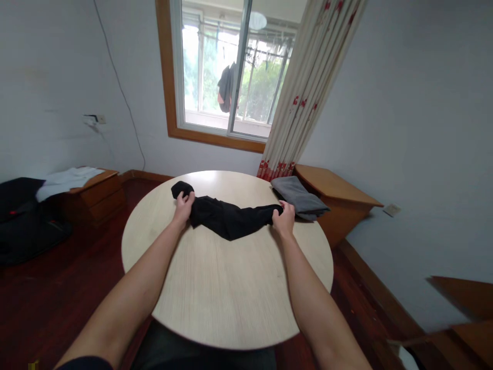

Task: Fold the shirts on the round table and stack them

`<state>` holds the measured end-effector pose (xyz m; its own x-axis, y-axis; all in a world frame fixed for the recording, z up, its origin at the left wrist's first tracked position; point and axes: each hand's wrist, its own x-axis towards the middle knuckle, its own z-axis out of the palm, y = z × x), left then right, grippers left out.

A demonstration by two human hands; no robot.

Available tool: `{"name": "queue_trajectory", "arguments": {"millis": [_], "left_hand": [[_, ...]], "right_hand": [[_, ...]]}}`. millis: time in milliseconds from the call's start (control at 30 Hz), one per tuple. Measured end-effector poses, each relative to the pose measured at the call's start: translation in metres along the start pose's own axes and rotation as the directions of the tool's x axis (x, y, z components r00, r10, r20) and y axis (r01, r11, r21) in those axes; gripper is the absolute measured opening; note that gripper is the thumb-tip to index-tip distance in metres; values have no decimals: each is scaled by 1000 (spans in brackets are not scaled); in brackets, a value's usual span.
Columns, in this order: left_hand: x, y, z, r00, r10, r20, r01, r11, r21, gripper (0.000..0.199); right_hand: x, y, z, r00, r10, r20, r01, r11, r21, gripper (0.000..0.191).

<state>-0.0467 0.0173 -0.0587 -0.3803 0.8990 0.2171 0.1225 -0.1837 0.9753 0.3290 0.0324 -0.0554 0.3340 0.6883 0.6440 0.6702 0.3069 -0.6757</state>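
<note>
A black cloth garment stretches across the far half of a round pale wooden table, bunched lengthwise and sagging in the middle. Its exact kind cannot be made out. My left hand is closed on the garment near its left end, and a rounded bit of black fabric sticks out beyond the fingers. My right hand pinches the opposite end. Just past that hand lies a folded grey cloth at the table's right edge.
Behind the table on the right stands a wooden cabinet, beside a flowered curtain and a window. On the left are a low wooden drawer unit with white papers or cloth on it, and a black bag.
</note>
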Motion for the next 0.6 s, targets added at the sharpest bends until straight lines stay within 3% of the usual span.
{"name": "queue_trajectory", "arguments": {"millis": [67, 133, 233, 333, 367, 433, 533, 600], "left_hand": [[-10, -8, 10, 995, 72, 67, -89, 954, 286, 97], [-21, -11, 18, 966, 151, 210, -238, 834, 498, 102], [-33, -9, 29, 904, 170, 392, -402, 645, 650, 75], [-37, -6, 34, 872, 173, 457, -467, 570, 676, 47], [-36, -5, 33, 867, 176, 466, -476, 567, 673, 39], [-34, -3, 30, 860, 180, 478, -485, 579, 656, 21], [-30, 1, 23, 862, 229, 452, -481, 649, 589, 5], [-27, 6, 19, 876, 320, 360, -471, 727, 500, 6]], "right_hand": [[-13, -29, 4, 973, -173, 153, 181, 983, -43, 33], [-30, -58, 12, 901, -244, 358, 263, 965, -4, 38], [-57, -90, 28, 773, -213, 598, 309, 949, -61, 52], [-70, -103, 40, 687, -147, 712, 360, 920, -158, 34], [-69, -103, 41, 687, -125, 716, 350, 920, -176, 25], [-58, -98, 36, 752, -98, 652, 284, 941, -186, 17], [-31, -80, 19, 931, -65, 359, 114, 987, -115, 19], [-15, -69, 8, 990, -42, 135, 41, 999, 6, 23]]}}
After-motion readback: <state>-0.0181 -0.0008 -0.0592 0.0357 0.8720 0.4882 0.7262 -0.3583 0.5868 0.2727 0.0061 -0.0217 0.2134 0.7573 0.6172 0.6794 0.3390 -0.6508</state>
